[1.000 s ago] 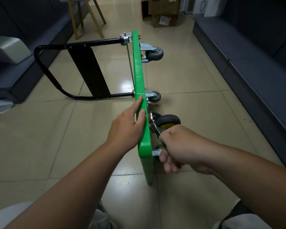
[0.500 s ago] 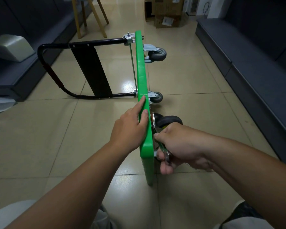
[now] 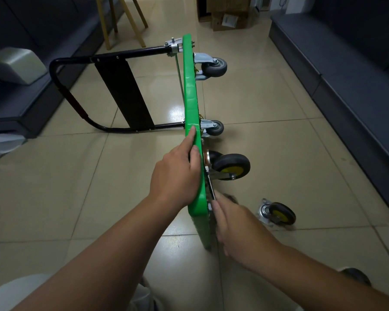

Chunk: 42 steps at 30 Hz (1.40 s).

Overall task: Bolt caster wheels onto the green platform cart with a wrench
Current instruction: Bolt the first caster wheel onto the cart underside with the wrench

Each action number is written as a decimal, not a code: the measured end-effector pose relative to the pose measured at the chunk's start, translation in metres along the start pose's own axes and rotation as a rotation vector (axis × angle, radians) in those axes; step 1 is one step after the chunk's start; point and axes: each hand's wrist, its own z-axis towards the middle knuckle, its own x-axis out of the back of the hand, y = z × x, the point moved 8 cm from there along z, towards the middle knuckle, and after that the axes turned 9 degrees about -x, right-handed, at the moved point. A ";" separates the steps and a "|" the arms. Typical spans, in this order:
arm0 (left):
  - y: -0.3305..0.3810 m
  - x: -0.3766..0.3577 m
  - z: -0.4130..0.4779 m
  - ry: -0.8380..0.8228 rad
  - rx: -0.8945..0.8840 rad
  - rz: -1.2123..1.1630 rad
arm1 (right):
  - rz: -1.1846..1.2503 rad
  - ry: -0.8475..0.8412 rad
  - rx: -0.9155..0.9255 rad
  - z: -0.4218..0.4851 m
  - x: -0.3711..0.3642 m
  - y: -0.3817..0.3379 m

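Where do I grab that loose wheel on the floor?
Probably the black tyre of the loose wheel, reaching down from above: it stands clear and round on top, while the flat plate sits low against the floor.

Office lounge; padded benches point(image 3: 346, 75); cartons point(image 3: 227, 14)
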 end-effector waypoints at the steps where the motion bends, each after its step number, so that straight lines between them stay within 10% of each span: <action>1: 0.000 0.000 0.000 0.000 -0.001 -0.008 | -0.031 0.025 -0.002 0.004 -0.006 0.006; 30: -0.006 0.000 -0.002 -0.057 -0.008 -0.090 | 0.281 0.195 -0.048 -0.012 0.048 -0.002; 42: -0.003 0.000 -0.002 -0.059 -0.004 -0.041 | 0.716 -0.026 -0.122 0.007 0.032 -0.001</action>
